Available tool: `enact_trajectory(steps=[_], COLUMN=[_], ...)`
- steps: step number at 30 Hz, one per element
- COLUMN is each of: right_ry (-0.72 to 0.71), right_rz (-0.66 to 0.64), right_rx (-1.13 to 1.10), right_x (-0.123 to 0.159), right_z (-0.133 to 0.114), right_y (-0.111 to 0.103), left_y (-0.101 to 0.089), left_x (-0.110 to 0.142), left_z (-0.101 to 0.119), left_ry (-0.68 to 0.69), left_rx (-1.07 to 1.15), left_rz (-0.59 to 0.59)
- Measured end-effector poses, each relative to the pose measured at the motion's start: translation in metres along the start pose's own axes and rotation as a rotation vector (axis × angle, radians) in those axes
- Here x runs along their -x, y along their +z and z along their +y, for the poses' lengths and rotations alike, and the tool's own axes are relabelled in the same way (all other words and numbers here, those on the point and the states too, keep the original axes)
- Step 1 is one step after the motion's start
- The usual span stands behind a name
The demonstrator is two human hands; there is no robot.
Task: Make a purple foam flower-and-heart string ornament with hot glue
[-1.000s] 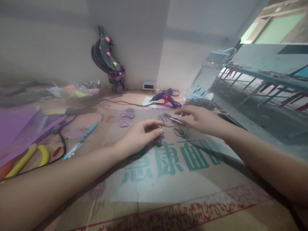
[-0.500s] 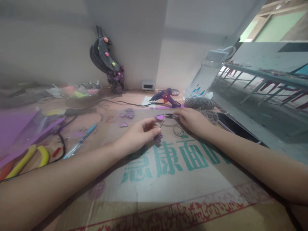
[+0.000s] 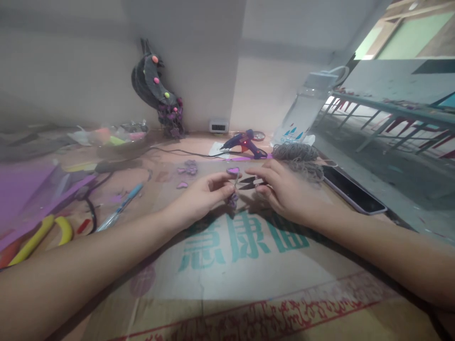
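Observation:
Between its thumb and fingers, my left hand (image 3: 209, 193) pinches a small purple heart-shaped piece (image 3: 233, 170) with a grey edge and a strand of grey yarn on it. Just below those fingertips hangs a purple-grey cluster (image 3: 232, 200). My right hand (image 3: 279, 189) is closed on small scissors (image 3: 249, 183), their blades parted and pointing left, close to the yarn. Beyond my left hand lie a loose purple heart piece (image 3: 182, 185) and a purple flower-like cluster (image 3: 190, 166) on the cardboard (image 3: 227, 279).
A glue gun (image 3: 245, 143) with a red light stands at the back, beside a water bottle (image 3: 301, 111) and grey yarn (image 3: 298, 158). A phone (image 3: 353, 189) lies right; a pen (image 3: 122, 206) and yellow handles (image 3: 33, 239) lie left. A decorated grey crescent (image 3: 152, 78) leans on the wall.
My right hand has drawn the scissors nearer to me, and their blades have opened wider. The heart piece in my left hand has shifted slightly left. More of the phone shows.

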State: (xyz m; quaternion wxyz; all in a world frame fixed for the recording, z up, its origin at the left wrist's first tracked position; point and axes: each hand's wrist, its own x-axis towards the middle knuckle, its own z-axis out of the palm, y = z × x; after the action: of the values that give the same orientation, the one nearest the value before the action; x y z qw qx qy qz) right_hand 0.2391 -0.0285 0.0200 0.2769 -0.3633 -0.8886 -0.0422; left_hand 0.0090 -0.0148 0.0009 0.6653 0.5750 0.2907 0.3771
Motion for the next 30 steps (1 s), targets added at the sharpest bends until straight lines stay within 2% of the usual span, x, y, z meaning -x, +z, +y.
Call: enact_trajectory(steps=[8,16,30], right_ry=[-0.007,0.015,0.014], right_rz=[-0.001,-0.119,-0.128], right_rx=[0.113,0.173,0.173], right_x=[0.002,-0.002,-0.002], right_z=[0.011,0.0,0.0], right_y=[0.006,-0.001,0.001], left_y=[-0.004,-0.005,-0.006], left_x=[-0.001,-0.001,-0.001], left_z=[0.0,-0.002,-0.004], left_ry=[-0.034,-0.05,-0.056], left_rx=[0.034,0.04,0.03], left_rz=[-0.014,-0.063,-0.063])
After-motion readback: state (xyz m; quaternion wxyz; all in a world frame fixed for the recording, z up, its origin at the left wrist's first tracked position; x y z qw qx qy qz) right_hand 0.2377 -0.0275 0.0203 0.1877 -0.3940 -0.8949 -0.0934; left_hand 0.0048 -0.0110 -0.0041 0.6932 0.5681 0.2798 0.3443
